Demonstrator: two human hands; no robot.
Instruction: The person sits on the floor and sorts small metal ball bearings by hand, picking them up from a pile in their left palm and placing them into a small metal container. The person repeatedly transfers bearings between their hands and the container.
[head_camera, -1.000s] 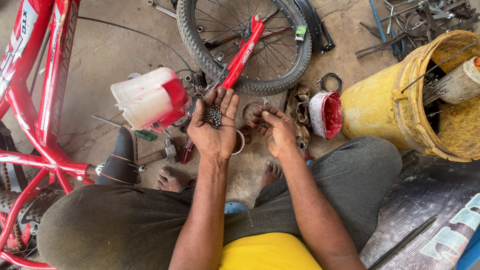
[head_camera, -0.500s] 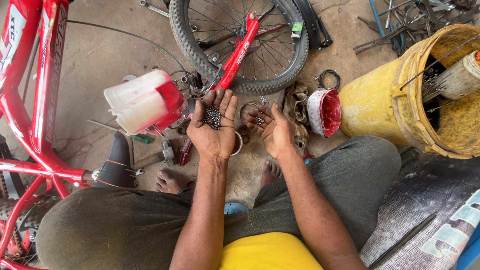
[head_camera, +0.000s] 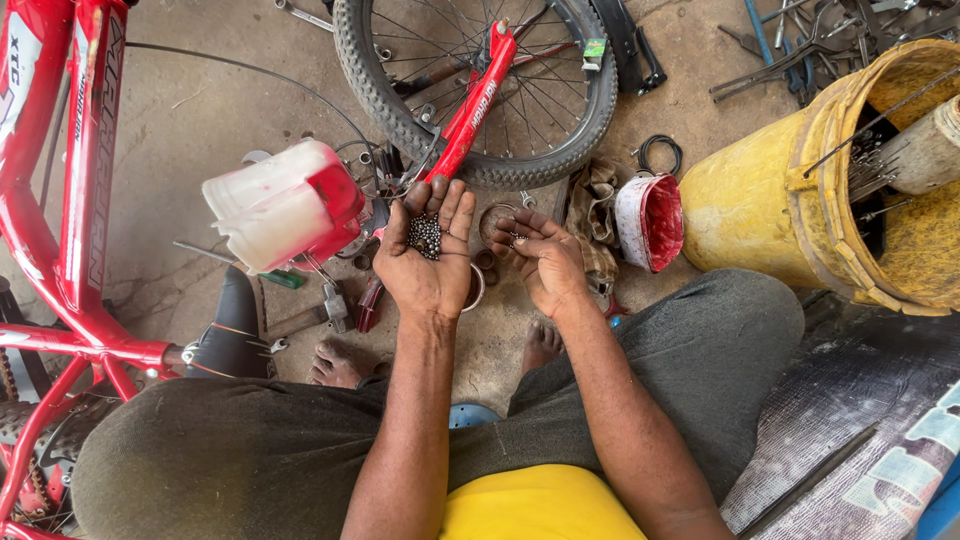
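Note:
My left hand (head_camera: 428, 258) is held palm up with a small heap of dark steel bearing balls (head_camera: 425, 235) lying across its fingers. A thin metal ring (head_camera: 474, 292) hangs near that wrist. My right hand (head_camera: 545, 258) sits just to the right, palm up and cupped, with a few small balls (head_camera: 516, 238) resting on its fingers. Both hands hover above the dirty concrete floor, in front of a bicycle wheel (head_camera: 480, 90) and its red fork (head_camera: 468, 110).
A red and white plastic container (head_camera: 282, 205) lies left of my hands. A red-stained tub (head_camera: 650, 222) and a rag (head_camera: 595, 215) lie to the right, beside a yellow bucket (head_camera: 770, 200) of spokes. A red bicycle frame (head_camera: 60, 200) stands at left. Tools lie scattered.
The view has tilted slightly. My right hand has turned more palm up and opened beside the left. The left hand still carries the balls.

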